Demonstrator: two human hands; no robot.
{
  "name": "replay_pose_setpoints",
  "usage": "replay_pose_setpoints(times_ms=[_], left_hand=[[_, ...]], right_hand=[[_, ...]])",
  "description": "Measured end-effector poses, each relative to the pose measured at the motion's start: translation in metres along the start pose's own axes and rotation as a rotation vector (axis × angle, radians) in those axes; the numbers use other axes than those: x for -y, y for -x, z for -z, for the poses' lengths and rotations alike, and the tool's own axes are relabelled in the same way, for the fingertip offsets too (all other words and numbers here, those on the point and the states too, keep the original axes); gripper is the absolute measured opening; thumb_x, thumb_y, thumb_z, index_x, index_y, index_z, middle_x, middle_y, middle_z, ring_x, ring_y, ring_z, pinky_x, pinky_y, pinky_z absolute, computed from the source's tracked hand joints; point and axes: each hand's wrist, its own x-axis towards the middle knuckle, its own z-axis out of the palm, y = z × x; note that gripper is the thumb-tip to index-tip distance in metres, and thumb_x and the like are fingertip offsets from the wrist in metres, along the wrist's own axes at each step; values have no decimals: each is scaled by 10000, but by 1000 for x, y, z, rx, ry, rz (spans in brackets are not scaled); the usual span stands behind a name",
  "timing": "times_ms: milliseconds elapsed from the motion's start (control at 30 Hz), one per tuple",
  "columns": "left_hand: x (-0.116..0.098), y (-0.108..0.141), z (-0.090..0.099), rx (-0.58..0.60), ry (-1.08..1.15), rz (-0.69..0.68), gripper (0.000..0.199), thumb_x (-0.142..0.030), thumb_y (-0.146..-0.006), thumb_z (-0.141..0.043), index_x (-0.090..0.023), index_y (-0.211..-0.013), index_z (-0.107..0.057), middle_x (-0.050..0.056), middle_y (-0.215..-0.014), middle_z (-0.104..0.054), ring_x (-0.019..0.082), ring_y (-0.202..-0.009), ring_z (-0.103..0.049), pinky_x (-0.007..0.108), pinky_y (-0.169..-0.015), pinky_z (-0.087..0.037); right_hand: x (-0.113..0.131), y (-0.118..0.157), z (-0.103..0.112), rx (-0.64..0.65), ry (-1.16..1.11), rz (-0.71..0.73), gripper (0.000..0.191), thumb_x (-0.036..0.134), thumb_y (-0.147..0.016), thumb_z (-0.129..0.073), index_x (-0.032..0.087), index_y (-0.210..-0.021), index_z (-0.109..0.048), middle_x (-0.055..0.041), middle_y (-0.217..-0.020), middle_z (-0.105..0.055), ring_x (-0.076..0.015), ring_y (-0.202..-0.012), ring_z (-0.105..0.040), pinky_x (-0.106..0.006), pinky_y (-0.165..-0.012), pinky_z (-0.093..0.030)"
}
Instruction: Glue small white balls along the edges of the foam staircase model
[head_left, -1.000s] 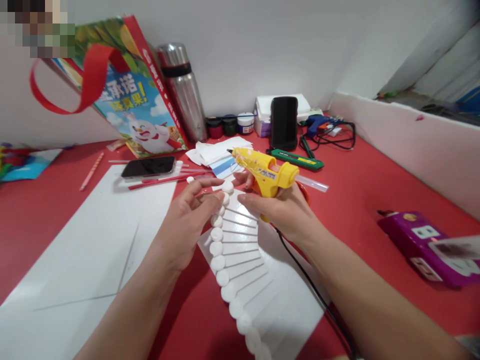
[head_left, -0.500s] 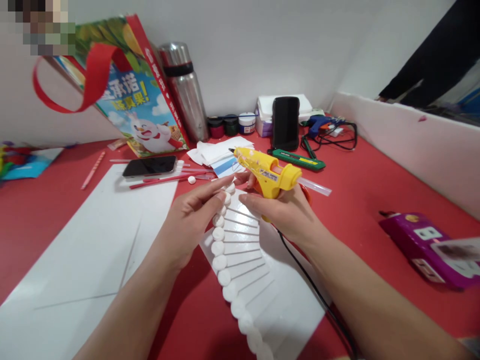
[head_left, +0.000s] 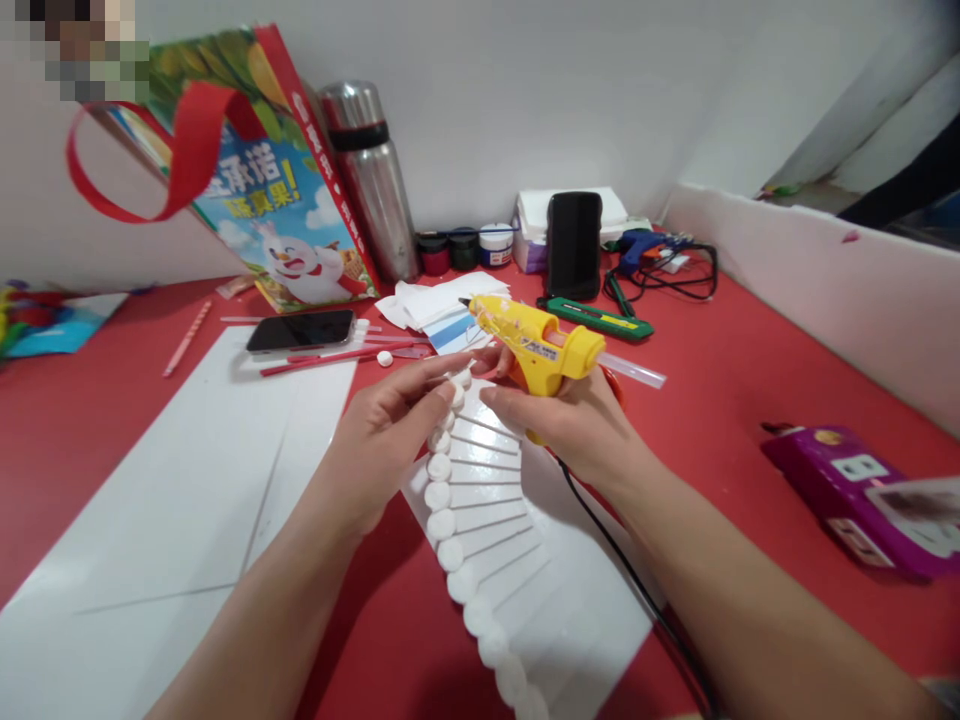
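Note:
A white sheet (head_left: 585, 590) carries thin grey strips fanned out, with a curved row of white discs (head_left: 441, 524) along its left edge. My left hand (head_left: 390, 425) pinches the upper end of that row between thumb and fingers. Wrapped round the handle of a yellow glue gun (head_left: 536, 340) is my right hand (head_left: 559, 410); the gun's nozzle points left, above the row's top end, and a clear glue stick (head_left: 634, 371) sticks out behind. The right fingertips lie close to the left ones, partly behind the gun.
Around lie a large white sheet (head_left: 165, 500), a black phone (head_left: 300, 330), red strips (head_left: 322, 358), a loose disc (head_left: 385, 358), a green cutter (head_left: 600, 318) and a purple box (head_left: 855, 500). Behind stand a steel flask (head_left: 375, 190), a gift bag (head_left: 277, 210) and paint jars (head_left: 463, 249).
Both hands and the glue gun have hardly moved. At the upper right, the dark shape beyond the partition has shifted right and shows less.

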Motion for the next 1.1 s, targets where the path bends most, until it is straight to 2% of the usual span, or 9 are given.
replay_pose_setpoints(times_ms=[133, 267, 333, 500, 667, 900, 1100], left_hand=[[-1, 0, 0, -1, 7, -2, 344, -354, -864, -749, -273, -1196, -780, 42, -1068, -776, 199, -981, -674, 276, -818, -521], [-1, 1, -1, -39, 4, 27, 483, -334, -850, -762, -280, -1326, -699, 12, -921, -727, 127, -760, -610, 233, -664, -475], [-1, 1, 0, -52, 12, 18, 514, -324, -838, -774, -261, -1339, -677, 7, -892, -696, 115, -720, -582, 223, -620, -450], [3, 3, 1, -42, 25, -6, 392, -336, -850, -767, -218, -1220, -715, 28, -910, -697, 127, -758, -593, 229, -630, -457], [4, 4, 1, -53, 13, -6, 349, -352, -843, -777, -212, -1159, -729, 36, -941, -719, 133, -763, -609, 234, -619, -463], [4, 2, 0, -50, 49, 5, 317, -344, -831, -794, -211, -1112, -734, 26, -926, -736, 127, -768, -618, 230, -642, -476], [5, 2, 0, -16, 95, 1, 325, -341, -842, -784, -199, -1129, -731, 34, -963, -745, 144, -850, -646, 245, -720, -501]], right_hand=[[-1, 0, 0, -1, 18, -37, 165, 225, -770, -739, 201, -909, -652, -54, -1040, -715, -204, -873, -655, -338, -740, -503], [-4, 0, 1, 0, 16, -65, 203, 257, -770, -751, 210, -929, -635, -61, -1071, -719, -205, -865, -638, -351, -740, -487], [-4, 1, 1, 10, 9, -57, 190, 254, -778, -747, 213, -912, -620, -56, -1079, -719, -202, -865, -636, -352, -744, -483], [0, 4, 0, 41, -86, -22, 183, 254, -792, -753, 212, -888, -602, -47, -1066, -711, -207, -926, -657, -358, -796, -508], [5, 2, 0, -1, -103, 4, 199, 255, -784, -779, 209, -883, -612, -34, -1007, -718, -197, -882, -677, -355, -789, -532], [7, -1, 1, -14, 80, 87, 186, 282, -807, -782, 207, -873, -625, -31, -893, -714, -203, -828, -667, -349, -748, -536], [7, -1, 0, -40, 138, 149, 172, 259, -811, -776, 196, -888, -636, -42, -946, -713, -206, -875, -670, -364, -812, -536]])
